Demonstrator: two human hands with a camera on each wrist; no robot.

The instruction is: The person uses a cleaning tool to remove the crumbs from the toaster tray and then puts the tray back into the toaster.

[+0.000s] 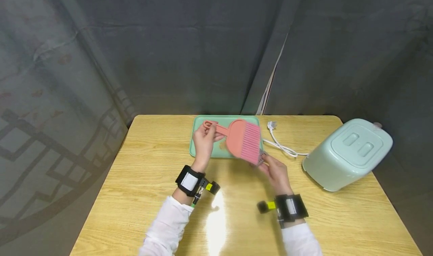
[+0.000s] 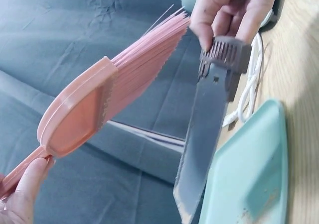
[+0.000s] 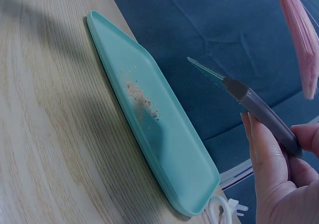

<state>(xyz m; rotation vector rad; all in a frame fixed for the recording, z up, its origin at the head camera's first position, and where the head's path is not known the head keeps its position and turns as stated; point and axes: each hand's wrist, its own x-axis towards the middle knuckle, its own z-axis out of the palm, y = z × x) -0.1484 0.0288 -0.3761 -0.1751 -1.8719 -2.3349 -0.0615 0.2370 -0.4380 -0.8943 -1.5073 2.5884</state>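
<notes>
My left hand (image 1: 203,141) grips the thin handle of a pink brush (image 1: 238,139), with its wide bristles pointing right. Between thumb and fingers, my right hand (image 1: 276,173) pinches the grey slotted grip of a crumb tray (image 2: 202,129), a narrow metal plate seen nearly edge-on in the right wrist view. Pale specks show at its far end. In the head view the bristles hide most of this plate. Both held things are above a mint green tray (image 3: 174,149) lying on the table. Brown crumbs (image 3: 139,99) are scattered on that green tray.
A pale green toaster (image 1: 338,165) with a lid on top stands at the right of the wooden table (image 1: 152,162). Its white cord (image 1: 287,149) runs left to a plug (image 1: 271,125) near the back edge. A grey curtain (image 1: 189,60) hangs behind.
</notes>
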